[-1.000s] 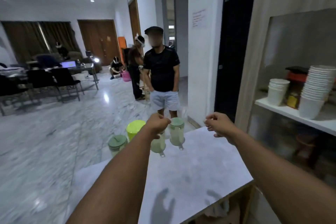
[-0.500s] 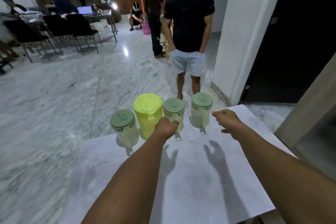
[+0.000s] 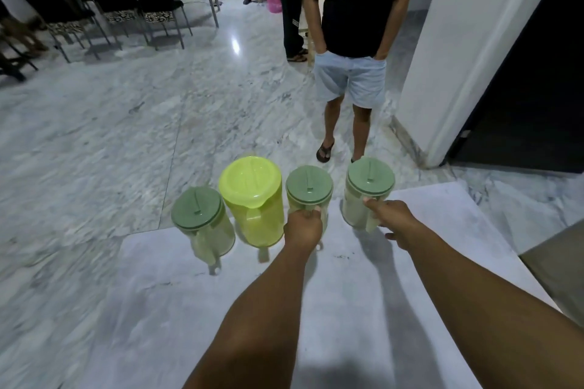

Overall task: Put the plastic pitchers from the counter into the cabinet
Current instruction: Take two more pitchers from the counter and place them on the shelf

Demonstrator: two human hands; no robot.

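Several plastic pitchers stand in a row along the far edge of the white marble counter (image 3: pixel 347 309). From the left: a pale pitcher with a green lid (image 3: pixel 202 218), a bigger lime-yellow pitcher (image 3: pixel 252 199), a second green-lidded pitcher (image 3: pixel 309 188) and a third green-lidded pitcher (image 3: pixel 368 183). My left hand (image 3: pixel 301 229) is closed around the handle of the second green-lidded pitcher. My right hand (image 3: pixel 393 218) touches the handle side of the rightmost pitcher, thumb against it and fingers spread. All of them rest on the counter.
A person in a black shirt and light shorts (image 3: pixel 350 50) stands just beyond the counter. A white pillar (image 3: pixel 467 50) and a dark doorway (image 3: pixel 534 88) are at the right. Chairs and a desk (image 3: pixel 132 0) stand far left. A cabinet edge (image 3: pixel 559 265) shows at the right.
The view has tilted down onto the counter. My left hand stays on the second green-lidded pitcher. My right hand has moved forward and left until it touches the rightmost pitcher's handle.
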